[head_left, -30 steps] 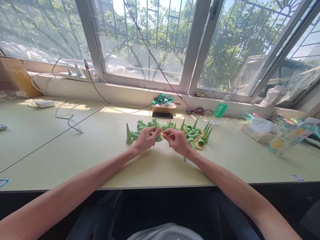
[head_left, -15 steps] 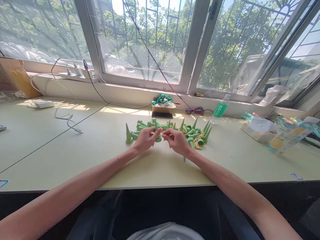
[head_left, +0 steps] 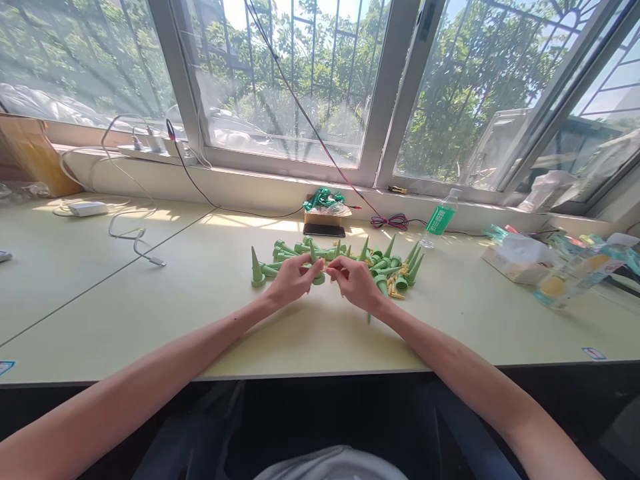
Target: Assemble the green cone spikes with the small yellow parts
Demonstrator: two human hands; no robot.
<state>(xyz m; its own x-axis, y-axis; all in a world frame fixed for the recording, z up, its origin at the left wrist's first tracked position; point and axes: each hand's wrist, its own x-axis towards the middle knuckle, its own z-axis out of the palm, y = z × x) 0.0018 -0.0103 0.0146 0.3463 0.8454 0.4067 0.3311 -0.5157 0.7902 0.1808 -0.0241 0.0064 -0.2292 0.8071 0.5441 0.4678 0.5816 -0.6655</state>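
Observation:
My left hand (head_left: 294, 275) is closed around a pale green cone-shaped spike (head_left: 319, 279) with a round collar at its base; the fingers partly cover it. Close beside it, nearly touching, is my right hand (head_left: 354, 277), its thumb and index finger pinched at the collar. Whatever lies in that pinch is too small and hidden to make out. A green tip (head_left: 369, 319) sticks out below the right wrist; the rest of it is covered. Several similar green spikes (head_left: 257, 268) stand or lie behind and beside both hands, with small yellow pieces (head_left: 395, 291) among them at the right.
Behind the spikes are a dark phone (head_left: 324, 230) and a small box (head_left: 327, 219) topped with green material. A bottle with a green label (head_left: 441, 217) leans near the windowsill. Right: a tissue box (head_left: 517, 263) and a clear bottle (head_left: 560, 287). Left: a white cable (head_left: 131, 237).
The spike in my left hand has shifted very slightly to the right. Both hands otherwise keep nearly the same place and grip.

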